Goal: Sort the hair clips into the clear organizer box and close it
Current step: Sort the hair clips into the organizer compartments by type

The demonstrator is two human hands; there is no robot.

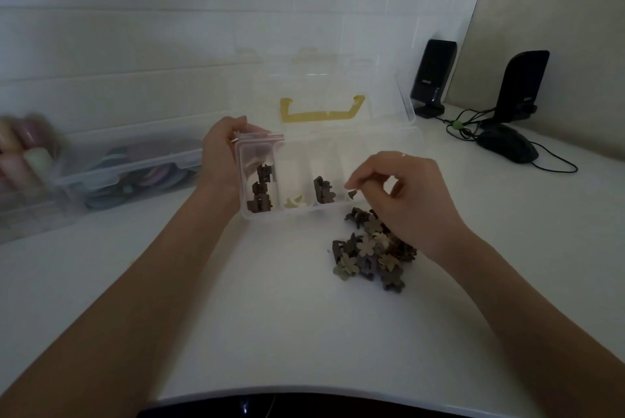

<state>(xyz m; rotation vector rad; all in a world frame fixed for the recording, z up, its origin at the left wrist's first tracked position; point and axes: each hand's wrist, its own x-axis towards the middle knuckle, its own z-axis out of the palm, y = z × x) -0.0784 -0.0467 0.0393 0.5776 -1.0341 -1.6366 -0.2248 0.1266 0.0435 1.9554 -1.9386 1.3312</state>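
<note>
Clear box [329,153] at table [236,316] centre, lid [338,96] up, yellow handle [321,113] at 12 o'clock. Left hand [223,153] grips box's 9 o'clock end, fingers curled over its far corner. Right hand [406,194] over rightmost compartment, fingertips pinched; what they pinch, cannot tell. Brown clips [258,191] in left compartment, cream clip [296,202] in second, dark clip [323,189] in third. Clip pile [368,252] on table at box's 5 o'clock, partly under right wrist. Speakers [433,77], mouse [507,143] at 2 o'clock; storage bin [135,167] at 9 o'clock.
</note>
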